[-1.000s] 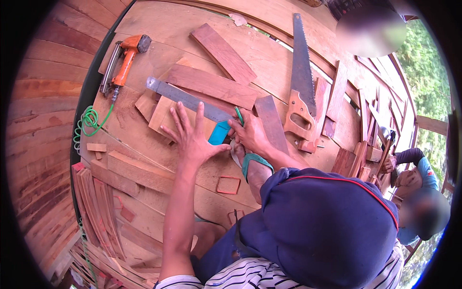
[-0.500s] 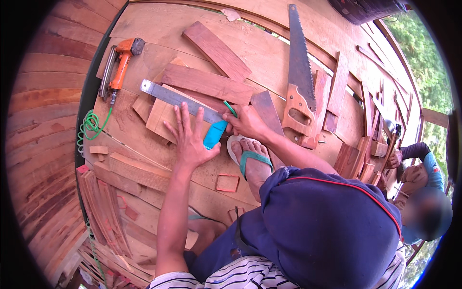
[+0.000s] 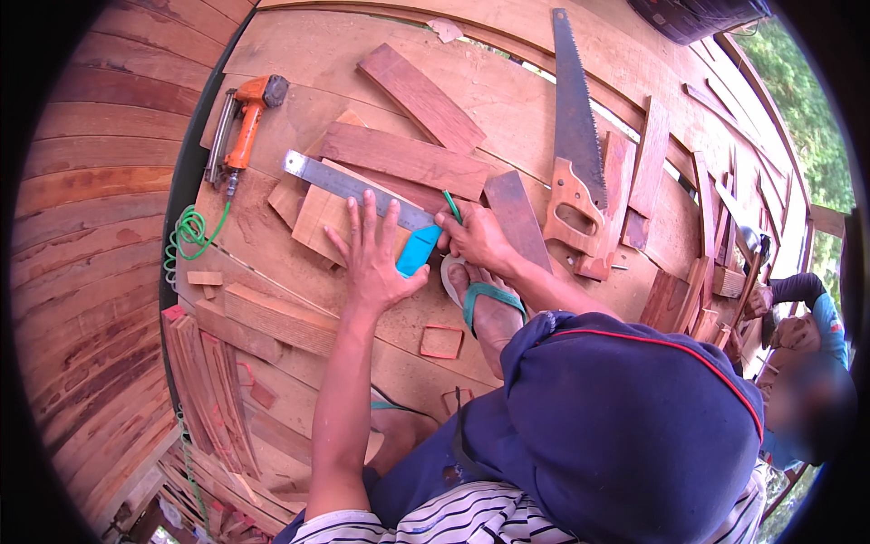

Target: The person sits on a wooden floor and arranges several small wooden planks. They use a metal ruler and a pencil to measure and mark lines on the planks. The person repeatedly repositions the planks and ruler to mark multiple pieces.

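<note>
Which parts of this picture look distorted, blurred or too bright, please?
Head view: the planks at left curve near the rim; head view: greenery at right looks pale, the co-worker's head is blurred; head view: left hand, right hand and teal-handled square look fairly sharp.

The try square (image 3: 344,184) lies with its grey steel blade slanting from far left to near right across the pale wooden board (image 3: 319,223); its bright blue stock extends nearward beside the board's right end. The slim green pencil (image 3: 450,204) tilts just right of the blade; its lower end is hidden.
</note>
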